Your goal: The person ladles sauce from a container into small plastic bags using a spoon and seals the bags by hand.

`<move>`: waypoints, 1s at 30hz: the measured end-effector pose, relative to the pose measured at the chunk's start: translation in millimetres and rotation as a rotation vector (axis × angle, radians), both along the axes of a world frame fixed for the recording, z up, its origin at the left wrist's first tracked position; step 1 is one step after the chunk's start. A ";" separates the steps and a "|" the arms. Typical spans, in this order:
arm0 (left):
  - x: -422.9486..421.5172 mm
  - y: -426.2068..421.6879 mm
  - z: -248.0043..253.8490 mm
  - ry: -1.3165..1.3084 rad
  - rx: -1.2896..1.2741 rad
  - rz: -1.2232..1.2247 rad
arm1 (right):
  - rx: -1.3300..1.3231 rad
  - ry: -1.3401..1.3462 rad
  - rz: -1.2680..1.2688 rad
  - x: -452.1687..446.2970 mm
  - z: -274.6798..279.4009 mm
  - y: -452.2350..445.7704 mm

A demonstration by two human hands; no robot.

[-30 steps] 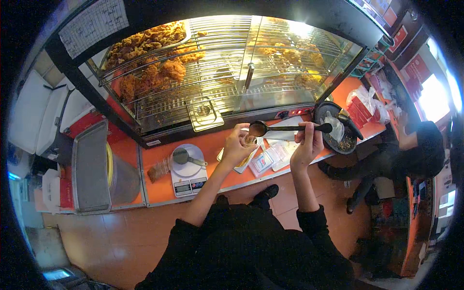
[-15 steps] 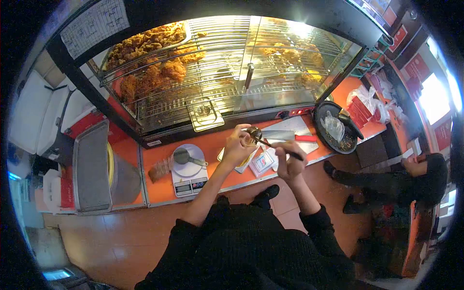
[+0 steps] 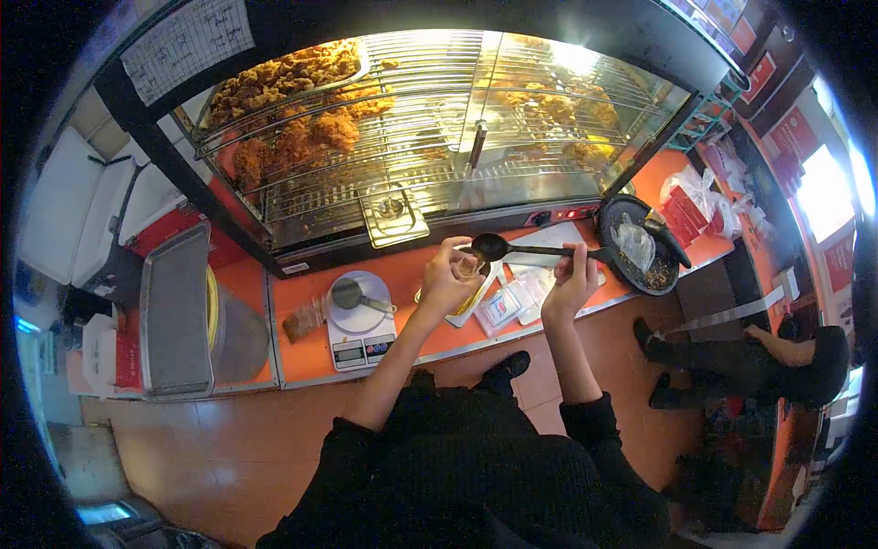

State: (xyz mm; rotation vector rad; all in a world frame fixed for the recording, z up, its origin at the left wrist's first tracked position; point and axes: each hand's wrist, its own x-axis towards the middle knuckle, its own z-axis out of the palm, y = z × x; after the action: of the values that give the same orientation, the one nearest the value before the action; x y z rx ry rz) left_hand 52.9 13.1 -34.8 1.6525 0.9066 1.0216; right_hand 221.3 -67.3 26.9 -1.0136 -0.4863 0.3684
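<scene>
My left hand has its fingers closed around a small clear cup above the orange counter. My right hand grips the handle of a black ladle. The ladle lies roughly level, its bowl at the upper right edge of the cup; whether the two touch I cannot tell. Below the hands, a light rectangular container with yellowish contents is partly hidden by my left hand. Beside it is a white and blue packet.
A glass warming cabinet with fried chicken stands behind. On the counter are a scale bearing a scoop, a tipped clear jar and a black pan. A co-worker's arm shows at right.
The ladle has gone from tilted at the cup to nearly level, its bowl now more open to view. My right hand has risen and turned. The co-worker's arm has shifted, with a pale strip beside it.
</scene>
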 end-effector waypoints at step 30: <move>-54.9 -19.3 44.1 -0.283 -0.127 -0.058 | -0.192 -0.978 0.313 -62.8 -13.2 9.2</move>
State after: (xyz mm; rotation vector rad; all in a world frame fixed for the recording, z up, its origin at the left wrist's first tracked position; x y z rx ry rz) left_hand -2.0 -6.2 9.3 1.3792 0.7152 1.1020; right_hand 158.5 -58.1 13.8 -1.2750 -1.5241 0.1718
